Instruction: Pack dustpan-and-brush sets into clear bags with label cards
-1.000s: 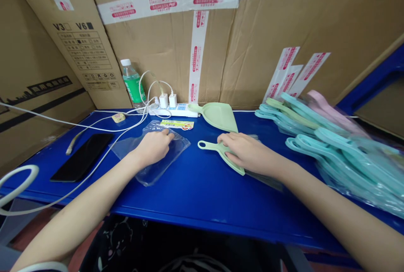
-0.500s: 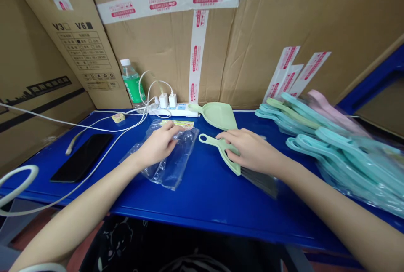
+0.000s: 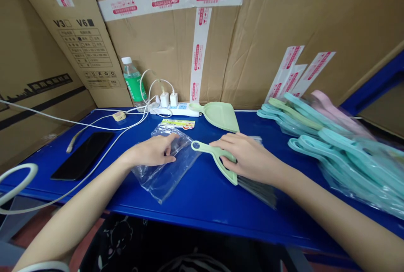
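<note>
My right hand (image 3: 249,156) is closed round a pale green hand brush (image 3: 217,154) with grey bristles. The brush's looped handle end points left over the edge of a clear plastic bag (image 3: 176,179). My left hand (image 3: 153,150) lies on this bag with curled fingers, gripping the film. Behind my right hand a matching green dustpan (image 3: 221,115) rests on the blue table, its handle by the power strip. A yellow-green label card (image 3: 178,123) lies just beyond the bag.
Several bagged turquoise, green and pink brush sets (image 3: 347,150) are heaped on the right. Along the back stand a power strip (image 3: 189,111) with chargers and a water bottle (image 3: 135,84). A black phone (image 3: 82,156) and white cables are on the left. Cardboard (image 3: 164,44) walls the back.
My left hand has drawn the bag toward me and slightly left, uncovering more of the label card. The brush, in my right hand, has shifted a little left and nearer to me.
</note>
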{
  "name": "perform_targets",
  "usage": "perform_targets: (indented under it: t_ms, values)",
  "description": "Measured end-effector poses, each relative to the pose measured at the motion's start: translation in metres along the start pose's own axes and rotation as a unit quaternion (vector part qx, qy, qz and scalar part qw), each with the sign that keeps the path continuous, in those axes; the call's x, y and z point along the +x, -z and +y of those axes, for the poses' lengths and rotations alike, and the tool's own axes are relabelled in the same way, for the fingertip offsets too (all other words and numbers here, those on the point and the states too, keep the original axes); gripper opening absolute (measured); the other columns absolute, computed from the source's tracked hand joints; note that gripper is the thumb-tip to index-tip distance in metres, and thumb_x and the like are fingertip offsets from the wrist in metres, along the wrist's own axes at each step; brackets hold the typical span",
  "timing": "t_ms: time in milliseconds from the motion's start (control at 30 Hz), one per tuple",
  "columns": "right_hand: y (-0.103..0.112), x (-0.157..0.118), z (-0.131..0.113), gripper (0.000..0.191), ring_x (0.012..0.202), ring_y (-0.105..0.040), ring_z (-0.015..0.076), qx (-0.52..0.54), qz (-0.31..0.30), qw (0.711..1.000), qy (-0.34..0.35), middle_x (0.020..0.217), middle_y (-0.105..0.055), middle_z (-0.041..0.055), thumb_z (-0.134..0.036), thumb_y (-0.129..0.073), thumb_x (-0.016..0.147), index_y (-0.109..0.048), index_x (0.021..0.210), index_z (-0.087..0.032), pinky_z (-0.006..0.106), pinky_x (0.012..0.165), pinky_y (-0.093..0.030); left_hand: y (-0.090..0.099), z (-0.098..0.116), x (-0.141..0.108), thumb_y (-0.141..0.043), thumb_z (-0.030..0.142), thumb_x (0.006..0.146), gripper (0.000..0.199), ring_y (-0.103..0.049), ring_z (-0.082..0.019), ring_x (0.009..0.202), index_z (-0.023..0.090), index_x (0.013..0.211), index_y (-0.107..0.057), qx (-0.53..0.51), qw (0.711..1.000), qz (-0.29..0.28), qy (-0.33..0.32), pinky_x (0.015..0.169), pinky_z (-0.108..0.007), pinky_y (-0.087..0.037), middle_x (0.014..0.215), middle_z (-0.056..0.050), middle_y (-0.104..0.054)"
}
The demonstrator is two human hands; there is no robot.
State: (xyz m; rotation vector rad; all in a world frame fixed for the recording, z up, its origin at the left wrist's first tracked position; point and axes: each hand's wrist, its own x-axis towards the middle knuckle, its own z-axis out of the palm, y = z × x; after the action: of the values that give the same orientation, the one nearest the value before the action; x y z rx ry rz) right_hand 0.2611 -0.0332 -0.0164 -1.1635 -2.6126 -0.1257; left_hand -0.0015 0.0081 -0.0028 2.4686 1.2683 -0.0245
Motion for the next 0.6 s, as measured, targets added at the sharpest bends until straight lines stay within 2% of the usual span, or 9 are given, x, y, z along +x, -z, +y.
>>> perform_targets:
  t_ms: [67, 167, 433, 600]
  values:
    - [0.000, 0.000, -0.002, 0.033, 0.084, -0.063, 0.0222, 0.005, -0.013, 1.000, 0.000, 0.091, -0.070, 0.0079, -0.011, -0.045, 0.083, -0.068, 0.106, -0.019, 0.036, 0.078, -0.046, 0.001, 0.002, 0.000, -0.054, 0.022, 0.080, 0.052, -0.056, -0.012, 0.056, 0.015, 0.130, -0.043, -0.033, 0.999, -0.020, -0.008, 0.061, -0.024, -0.044, 0.070, 0.004, -0.062]
    - [-0.001, 0.000, -0.005, 0.032, 0.084, -0.063, 0.0219, 0.021, -0.031, 0.999, -0.002, 0.091, -0.070, 0.0075, -0.011, -0.047, 0.082, -0.069, 0.105, -0.020, 0.035, 0.077, -0.046, -0.003, 0.004, 0.003, -0.050, 0.018, 0.083, 0.043, -0.055, -0.010, 0.051, 0.016, 0.125, -0.046, -0.083, 0.996, -0.008, -0.025, 0.057, -0.023, -0.044, 0.066, 0.007, -0.059]
    - [-0.002, 0.001, -0.011, 0.027, 0.081, -0.061, 0.0219, 0.022, -0.066, 0.998, 0.007, 0.088, -0.069, 0.0068, -0.011, -0.049, 0.082, -0.070, 0.096, -0.021, 0.034, 0.076, -0.044, -0.021, 0.007, 0.015, -0.044, 0.016, 0.089, 0.034, -0.055, -0.007, 0.050, 0.019, 0.123, -0.044, -0.212, 0.971, 0.083, -0.071, 0.052, -0.021, -0.047, 0.076, 0.005, -0.055]
    - [-0.004, 0.001, -0.011, 0.028, 0.082, -0.062, 0.0226, 0.017, -0.080, 0.997, 0.012, 0.089, -0.068, 0.0080, -0.010, -0.049, 0.083, -0.069, 0.100, -0.019, 0.035, 0.077, -0.043, -0.022, 0.009, 0.015, -0.043, 0.017, 0.088, 0.033, -0.056, -0.007, 0.052, 0.020, 0.122, -0.043, -0.254, 0.961, 0.072, -0.084, 0.051, -0.021, -0.050, 0.080, 0.005, -0.053]
